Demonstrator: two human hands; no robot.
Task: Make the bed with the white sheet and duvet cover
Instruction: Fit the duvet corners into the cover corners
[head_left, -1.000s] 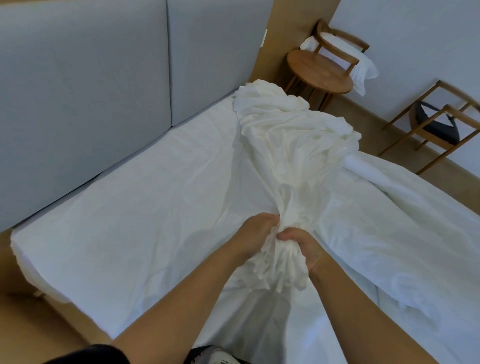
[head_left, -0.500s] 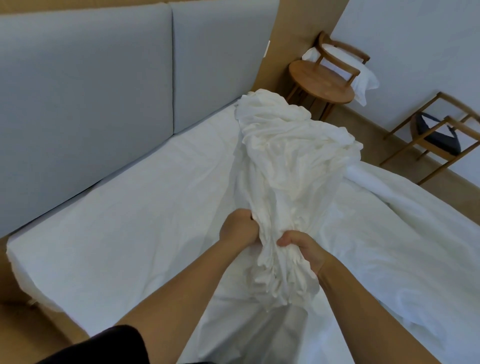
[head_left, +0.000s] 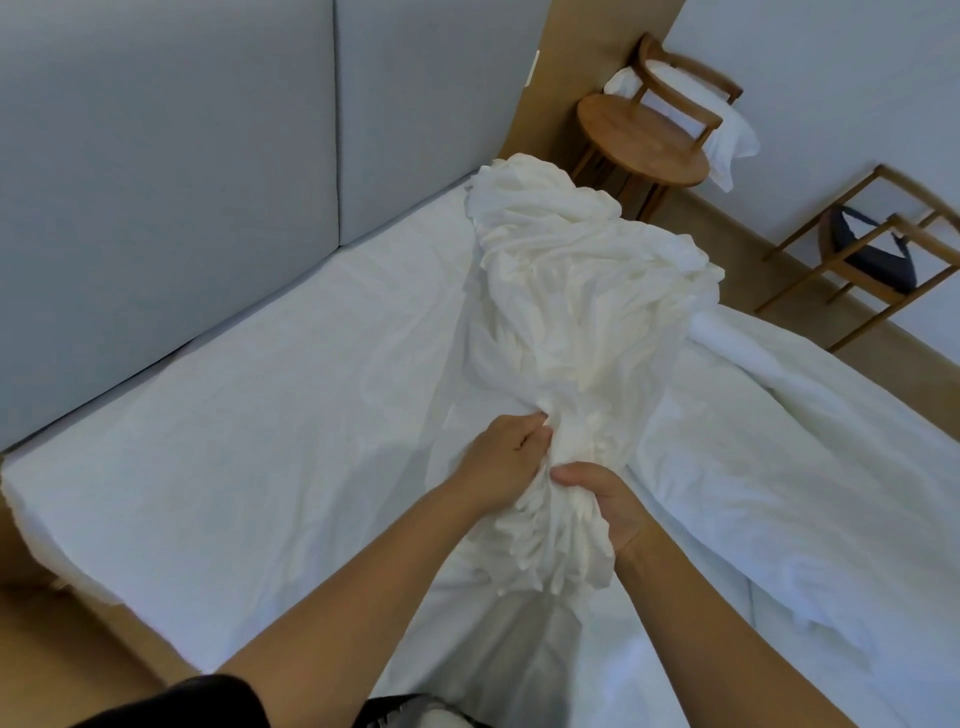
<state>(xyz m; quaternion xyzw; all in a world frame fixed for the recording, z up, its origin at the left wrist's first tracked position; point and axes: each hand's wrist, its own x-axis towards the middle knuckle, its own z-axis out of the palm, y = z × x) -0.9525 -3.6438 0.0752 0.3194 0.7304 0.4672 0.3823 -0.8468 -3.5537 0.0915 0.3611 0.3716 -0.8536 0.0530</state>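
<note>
A bunched, cream-white duvet cover (head_left: 576, 291) rises in a crumpled column over the middle of the bed. My left hand (head_left: 501, 462) grips its gathered folds from the left. My right hand (head_left: 608, 499) grips the same bundle from the right, just below, with pleated cloth hanging under both hands. A white sheet (head_left: 249, 426) lies spread over the mattress on the left. A white duvet (head_left: 800, 467) lies rumpled on the right side of the bed.
A grey padded headboard (head_left: 208, 171) runs along the far left side. Beyond the bed stand a round wooden table (head_left: 639, 140), a wooden chair with a white pillow (head_left: 727, 130), and a second wooden chair (head_left: 883, 244) holding a dark bag. Wooden floor shows at the lower left.
Both hands have regathered the bundle; my left hand rose along the cloth, then came back close to my right. The bunched cover sits slightly higher and more gathered.
</note>
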